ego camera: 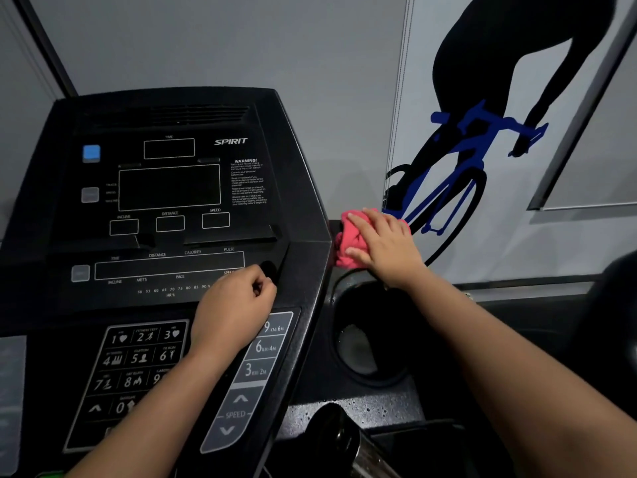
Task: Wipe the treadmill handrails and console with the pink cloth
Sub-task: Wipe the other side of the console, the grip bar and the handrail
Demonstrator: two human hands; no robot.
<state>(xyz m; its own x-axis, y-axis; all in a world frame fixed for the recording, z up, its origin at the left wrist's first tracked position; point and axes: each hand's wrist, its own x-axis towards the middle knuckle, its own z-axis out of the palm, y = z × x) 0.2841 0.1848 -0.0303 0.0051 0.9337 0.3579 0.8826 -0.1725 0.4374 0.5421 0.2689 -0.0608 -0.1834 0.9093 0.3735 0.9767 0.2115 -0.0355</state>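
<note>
pressing the pink cloth (348,243) flat against the right shoulder of the console (303,208), right of frame centre, just above the round cup holder (368,343). spreading the right hand (382,241) over the bunched cloth with fingers fairly straight, palm down, bearing on it rather than wrapping it. resting the left hand (238,305) near the middle of the frame on the console face, fingers curled into a loose fist and apparently holding nothing, just above the speed keys (265,346).

judging progress as still being in the console stage: working the side ledge beside the display panel (169,188), with no way of telling from sheen or streaks which parts are already clean. showing specks or droplets on the grey tray (365,408) at the lower centre, so probably needing a pass there. likely leaving the keypad (138,360) at lower left, the cup holder rim and that tray to be covered. not seeing the handrails plainly anywhere in the frame, so leaving their state unjudged and most likely still waiting.
</note>
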